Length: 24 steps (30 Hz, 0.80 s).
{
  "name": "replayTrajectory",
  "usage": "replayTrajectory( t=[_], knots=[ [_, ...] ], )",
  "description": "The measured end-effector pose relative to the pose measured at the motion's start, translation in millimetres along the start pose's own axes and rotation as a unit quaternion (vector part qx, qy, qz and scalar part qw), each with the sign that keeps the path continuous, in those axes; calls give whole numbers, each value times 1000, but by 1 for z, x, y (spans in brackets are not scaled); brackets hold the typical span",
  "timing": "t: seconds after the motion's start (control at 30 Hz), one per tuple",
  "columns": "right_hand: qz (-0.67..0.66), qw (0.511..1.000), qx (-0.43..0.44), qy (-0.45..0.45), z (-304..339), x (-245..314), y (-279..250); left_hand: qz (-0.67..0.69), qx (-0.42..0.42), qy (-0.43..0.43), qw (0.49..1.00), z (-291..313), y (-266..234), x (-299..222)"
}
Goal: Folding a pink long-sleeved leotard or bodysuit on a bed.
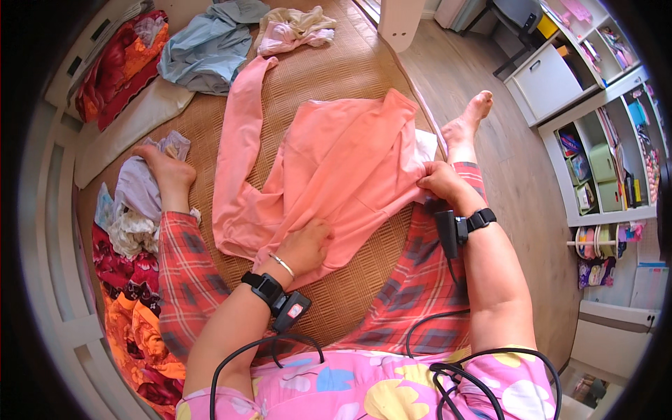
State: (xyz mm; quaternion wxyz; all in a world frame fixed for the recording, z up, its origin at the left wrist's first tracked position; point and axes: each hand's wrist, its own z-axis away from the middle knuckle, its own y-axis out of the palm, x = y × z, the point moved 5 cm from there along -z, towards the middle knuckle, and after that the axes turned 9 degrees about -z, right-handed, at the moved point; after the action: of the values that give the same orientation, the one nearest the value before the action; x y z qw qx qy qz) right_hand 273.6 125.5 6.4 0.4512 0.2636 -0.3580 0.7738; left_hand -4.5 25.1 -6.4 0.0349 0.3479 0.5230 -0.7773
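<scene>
A salmon-pink long-sleeved garment (336,161) lies spread on a woven mat (350,70) in front of me. My left hand (304,245) presses flat on its lower edge near my knee. My right hand (437,180) pinches the garment's right edge and lifts a fold of it. One long sleeve (234,140) stretches away toward the far left. Both wrists wear black straps with small devices and cables.
A light blue garment (206,45) and a cream and pink one (294,28) lie at the far end of the mat. Crumpled clothes (136,203) pile by my left foot. Red and orange bedding (136,329) lies left. White shelves (602,154) stand right, across the wooden floor.
</scene>
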Motion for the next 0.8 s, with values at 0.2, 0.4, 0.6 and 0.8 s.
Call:
replayTrajectory(
  t=[0.2, 0.4, 0.6, 0.8],
  knots=[
    [-146, 982, 110, 42, 12, 2, 19, -85, -87, 98, 988, -39, -27, -41],
    [127, 985, 78, 92, 22, 14, 17, -275, -58, 54, 958, -62, -6, -9],
    [83, 993, 11, 78, 6, 0, 0, -290, -50, 33, 955, -59, -3, -3],
    [99, 991, 49, 75, 23, 16, 15, -289, -48, 18, 956, -58, -5, -5]
  ],
)
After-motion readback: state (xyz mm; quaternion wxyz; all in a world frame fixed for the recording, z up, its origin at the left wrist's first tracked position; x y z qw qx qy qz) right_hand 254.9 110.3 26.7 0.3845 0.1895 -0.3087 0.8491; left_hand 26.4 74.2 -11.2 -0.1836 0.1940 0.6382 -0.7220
